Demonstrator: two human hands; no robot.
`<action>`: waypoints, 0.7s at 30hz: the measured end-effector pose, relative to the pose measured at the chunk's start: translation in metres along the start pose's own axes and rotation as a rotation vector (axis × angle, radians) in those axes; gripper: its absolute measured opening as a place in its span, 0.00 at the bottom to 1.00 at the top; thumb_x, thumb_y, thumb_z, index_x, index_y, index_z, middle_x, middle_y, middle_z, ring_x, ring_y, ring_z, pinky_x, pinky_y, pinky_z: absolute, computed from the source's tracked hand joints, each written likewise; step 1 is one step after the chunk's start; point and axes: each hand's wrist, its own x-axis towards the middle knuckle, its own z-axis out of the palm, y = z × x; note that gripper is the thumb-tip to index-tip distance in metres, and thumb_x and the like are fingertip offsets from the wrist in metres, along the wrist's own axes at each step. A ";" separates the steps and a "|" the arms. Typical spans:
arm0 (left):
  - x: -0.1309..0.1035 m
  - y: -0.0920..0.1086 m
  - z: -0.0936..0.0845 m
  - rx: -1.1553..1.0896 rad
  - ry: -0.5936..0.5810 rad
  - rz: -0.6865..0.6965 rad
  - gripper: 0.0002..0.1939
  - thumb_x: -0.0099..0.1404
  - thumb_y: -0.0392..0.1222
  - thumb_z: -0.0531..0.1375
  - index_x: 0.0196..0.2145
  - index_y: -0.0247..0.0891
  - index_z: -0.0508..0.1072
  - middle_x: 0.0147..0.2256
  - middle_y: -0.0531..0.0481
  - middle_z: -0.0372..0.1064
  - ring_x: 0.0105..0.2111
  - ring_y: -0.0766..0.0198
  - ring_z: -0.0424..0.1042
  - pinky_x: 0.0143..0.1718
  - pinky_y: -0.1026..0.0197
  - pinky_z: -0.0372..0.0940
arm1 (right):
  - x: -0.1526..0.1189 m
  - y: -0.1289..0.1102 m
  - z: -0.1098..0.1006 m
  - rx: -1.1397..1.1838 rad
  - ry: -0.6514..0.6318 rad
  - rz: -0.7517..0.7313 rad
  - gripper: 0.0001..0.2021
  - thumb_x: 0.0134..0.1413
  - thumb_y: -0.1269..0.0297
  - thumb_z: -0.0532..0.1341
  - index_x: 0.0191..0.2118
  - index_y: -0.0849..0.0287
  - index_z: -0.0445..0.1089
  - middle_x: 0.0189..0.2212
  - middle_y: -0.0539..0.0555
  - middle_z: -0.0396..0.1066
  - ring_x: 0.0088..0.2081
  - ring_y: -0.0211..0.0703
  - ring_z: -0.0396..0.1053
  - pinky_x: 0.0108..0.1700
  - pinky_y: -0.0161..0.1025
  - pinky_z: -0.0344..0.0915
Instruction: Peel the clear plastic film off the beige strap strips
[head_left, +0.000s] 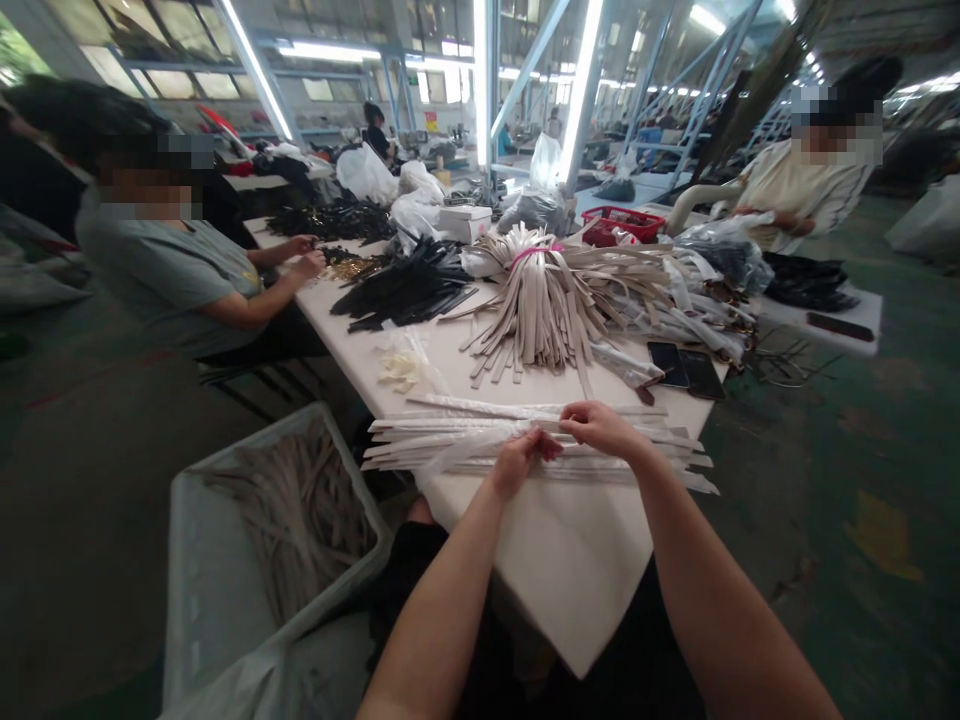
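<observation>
Long pale strips [435, 428] lie crosswise on the near end of the table, several side by side, with thin clear plastic film [469, 447] over part of them. My left hand [525, 458] rests low over their middle, its fingers curled and thumb and forefinger pinched at a strip. Close beside it on the right, my right hand [600, 425] bends down from the wrist with its fingertips pinched on a strip. The fingertips of both hands nearly meet. What lies under the palms is hidden.
Beyond the strips stands a beige strip bundle [536, 300] with a pink tie. Black strips [409, 285] lie to its left, dark phones [667, 365] to its right. A crate [180, 560] of strips stands lower left. Two people sit at the left and far right.
</observation>
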 end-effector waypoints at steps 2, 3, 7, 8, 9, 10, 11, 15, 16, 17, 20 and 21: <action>-0.002 0.002 0.001 0.021 0.001 0.009 0.25 0.67 0.56 0.57 0.28 0.31 0.79 0.30 0.39 0.73 0.30 0.60 0.68 0.36 0.58 0.61 | 0.004 -0.002 -0.002 -0.051 0.010 -0.020 0.12 0.52 0.56 0.63 0.33 0.61 0.76 0.19 0.48 0.68 0.22 0.37 0.61 0.24 0.33 0.53; -0.002 0.003 0.001 0.025 -0.001 0.019 0.24 0.67 0.56 0.57 0.27 0.31 0.78 0.29 0.40 0.73 0.30 0.60 0.68 0.36 0.58 0.61 | 0.005 -0.003 -0.002 -0.065 0.041 -0.035 0.12 0.51 0.56 0.64 0.32 0.61 0.76 0.19 0.49 0.68 0.23 0.37 0.61 0.24 0.33 0.53; -0.003 0.004 0.002 0.028 -0.002 0.049 0.24 0.67 0.55 0.56 0.26 0.33 0.78 0.28 0.41 0.71 0.30 0.59 0.67 0.37 0.58 0.61 | 0.010 -0.002 0.000 0.041 0.315 -0.013 0.17 0.53 0.50 0.63 0.32 0.62 0.76 0.22 0.51 0.69 0.24 0.38 0.63 0.25 0.33 0.57; -0.003 0.003 0.002 0.029 0.001 0.045 0.24 0.67 0.55 0.57 0.26 0.33 0.78 0.28 0.41 0.71 0.30 0.59 0.67 0.36 0.58 0.61 | 0.012 -0.002 0.003 0.078 0.331 0.007 0.18 0.52 0.49 0.64 0.34 0.63 0.76 0.22 0.51 0.70 0.24 0.39 0.64 0.25 0.33 0.58; -0.002 0.002 0.002 0.029 0.005 0.038 0.24 0.67 0.55 0.57 0.26 0.33 0.78 0.28 0.41 0.71 0.30 0.60 0.67 0.36 0.58 0.61 | 0.013 -0.004 0.006 0.106 0.300 0.020 0.19 0.51 0.49 0.65 0.35 0.63 0.76 0.22 0.51 0.70 0.24 0.39 0.65 0.24 0.33 0.59; -0.001 0.001 0.002 0.029 0.007 0.030 0.24 0.66 0.55 0.58 0.25 0.33 0.77 0.27 0.41 0.71 0.29 0.60 0.67 0.36 0.58 0.61 | 0.014 -0.006 0.010 0.124 0.227 0.025 0.19 0.50 0.49 0.66 0.34 0.63 0.76 0.21 0.51 0.71 0.23 0.39 0.65 0.24 0.33 0.59; 0.000 -0.001 0.001 0.031 0.008 0.022 0.24 0.66 0.56 0.58 0.25 0.33 0.77 0.26 0.41 0.71 0.29 0.60 0.67 0.35 0.58 0.60 | 0.015 -0.010 0.014 0.138 0.130 0.025 0.17 0.50 0.50 0.66 0.33 0.62 0.76 0.20 0.51 0.71 0.22 0.40 0.66 0.23 0.33 0.59; 0.004 -0.008 -0.002 0.073 0.008 0.007 0.24 0.64 0.56 0.60 0.23 0.32 0.77 0.24 0.41 0.71 0.27 0.60 0.67 0.33 0.58 0.60 | 0.016 -0.024 0.027 0.266 -0.155 0.051 0.15 0.54 0.55 0.62 0.25 0.61 0.73 0.16 0.52 0.70 0.20 0.40 0.68 0.23 0.32 0.61; 0.005 -0.009 -0.002 0.078 0.009 0.010 0.24 0.64 0.56 0.60 0.23 0.32 0.77 0.25 0.41 0.71 0.27 0.60 0.68 0.33 0.58 0.60 | 0.017 -0.025 0.029 0.301 -0.166 0.062 0.14 0.54 0.55 0.62 0.25 0.61 0.73 0.15 0.52 0.70 0.20 0.40 0.68 0.23 0.32 0.61; 0.005 -0.009 -0.002 0.075 0.013 0.018 0.23 0.63 0.56 0.61 0.24 0.32 0.77 0.25 0.41 0.72 0.27 0.60 0.68 0.33 0.59 0.61 | 0.017 -0.025 0.030 0.328 -0.147 0.065 0.14 0.53 0.56 0.62 0.26 0.61 0.72 0.15 0.51 0.70 0.19 0.39 0.67 0.23 0.32 0.61; 0.006 -0.007 -0.001 0.020 0.078 0.063 0.19 0.62 0.54 0.64 0.33 0.32 0.78 0.28 0.44 0.73 0.27 0.62 0.69 0.31 0.60 0.61 | 0.019 -0.017 0.030 0.356 0.002 0.060 0.12 0.50 0.57 0.66 0.26 0.61 0.71 0.17 0.50 0.69 0.19 0.36 0.65 0.22 0.31 0.60; 0.007 -0.005 0.000 -0.011 0.120 0.082 0.18 0.61 0.53 0.65 0.36 0.33 0.77 0.28 0.46 0.72 0.27 0.62 0.69 0.31 0.61 0.62 | 0.020 -0.012 0.030 0.347 0.051 0.067 0.12 0.48 0.57 0.67 0.26 0.61 0.71 0.17 0.49 0.68 0.19 0.35 0.64 0.22 0.30 0.60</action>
